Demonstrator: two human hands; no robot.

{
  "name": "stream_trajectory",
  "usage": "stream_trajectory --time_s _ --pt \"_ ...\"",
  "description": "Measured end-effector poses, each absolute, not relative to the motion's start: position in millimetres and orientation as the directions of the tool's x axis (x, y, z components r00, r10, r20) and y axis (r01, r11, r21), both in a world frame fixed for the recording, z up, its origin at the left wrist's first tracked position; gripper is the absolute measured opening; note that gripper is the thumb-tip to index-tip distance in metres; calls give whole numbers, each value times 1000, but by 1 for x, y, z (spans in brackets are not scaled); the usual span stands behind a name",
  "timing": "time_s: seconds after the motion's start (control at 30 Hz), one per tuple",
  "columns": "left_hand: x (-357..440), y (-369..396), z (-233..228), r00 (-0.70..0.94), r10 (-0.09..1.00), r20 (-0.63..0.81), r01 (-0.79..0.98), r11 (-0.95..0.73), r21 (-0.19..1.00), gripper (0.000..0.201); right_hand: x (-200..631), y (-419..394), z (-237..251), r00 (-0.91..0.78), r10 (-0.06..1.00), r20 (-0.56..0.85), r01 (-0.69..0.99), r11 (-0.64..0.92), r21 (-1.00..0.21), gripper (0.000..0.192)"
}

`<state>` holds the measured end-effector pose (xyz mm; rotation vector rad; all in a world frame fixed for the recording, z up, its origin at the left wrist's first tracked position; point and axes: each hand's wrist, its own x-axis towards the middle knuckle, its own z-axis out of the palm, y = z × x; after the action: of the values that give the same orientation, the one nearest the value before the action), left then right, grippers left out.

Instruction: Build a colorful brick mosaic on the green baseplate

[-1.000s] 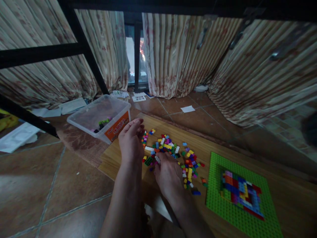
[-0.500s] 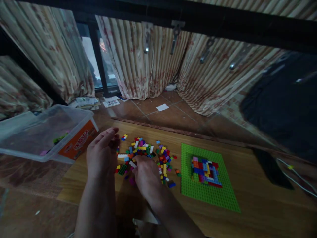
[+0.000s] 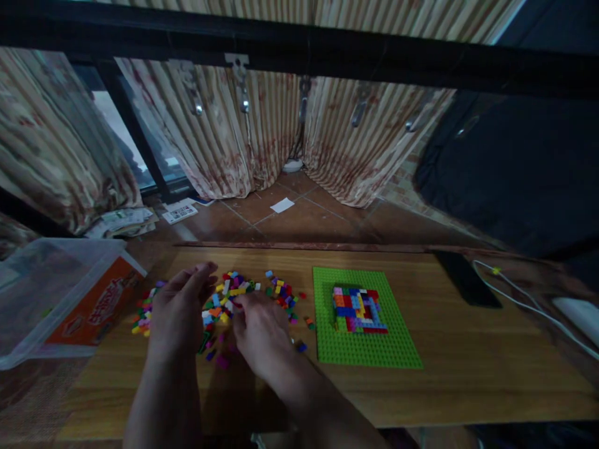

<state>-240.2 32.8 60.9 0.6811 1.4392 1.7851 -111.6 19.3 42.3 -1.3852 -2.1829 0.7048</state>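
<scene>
Loose toy building bricks (image 3: 237, 291) of many colours lie heaped on the wooden table. Over the heap's left part is my left hand (image 3: 178, 302), fingers curled in and thumb close to them; whatever is in it is hidden. My right hand (image 3: 262, 330) reaches down into the middle of the heap, with its fingers bent together. A small reddish spot shows at its fingertips, too dim to name. To the right lies a green baseplate (image 3: 397, 346), bearing a low multicoloured brick structure (image 3: 346, 310) with an opening toward its right side.
A clear plastic bin (image 3: 126, 246) with an orange label stands at the left. More bricks (image 3: 143, 315) lie beside it. A black flat object (image 3: 468, 280) and a white cable (image 3: 533, 305) are at the right. Striped curtains (image 3: 262, 137) hang beyond the table (image 3: 458, 374).
The view has turned to the right, so the bin and heap appear farther left. My right hand stays low over the bricks, and my left hand keeps its curled shape.
</scene>
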Motion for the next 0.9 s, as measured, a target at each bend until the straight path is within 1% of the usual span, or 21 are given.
stream_trajectory --time_s 0.1,0.2,0.3,0.4,0.47,0.6,0.7,0.8,0.9 --pt "-221 32 63 -485 869 -99 -179 12 984 28 -90 28 49 -290 948 131 566 280 -775 25" --pt "-199 32 63 -360 926 -113 -174 52 983 33 -65 35 54 -243 964 105 398 197 -896 22" --pt "-178 34 61 -214 967 -139 -185 100 978 32 -42 38 56 -230 968 99 292 166 -942 19" --pt "-160 38 58 -117 984 -131 -188 107 976 27 -24 36 57 -232 966 116 259 176 -950 21" --pt "-147 40 55 -91 988 -126 -181 108 978 24 -12 34 60 -240 963 126 271 191 -943 23" --pt "-118 45 49 -76 991 -106 -157 93 983 21 17 33 68 -249 963 106 387 200 -900 17" --pt "-91 45 46 1 996 -86 -133 85 987 19 47 34 74 -244 967 71 448 178 -876 15" --pt "-68 42 42 62 996 -64 -60 68 996 22 85 37 75 -174 985 -9 543 88 -835 17" --pt "-57 39 35 25 999 -24 123 21 992 25 124 43 73 -5 994 -105 675 -74 -735 19"
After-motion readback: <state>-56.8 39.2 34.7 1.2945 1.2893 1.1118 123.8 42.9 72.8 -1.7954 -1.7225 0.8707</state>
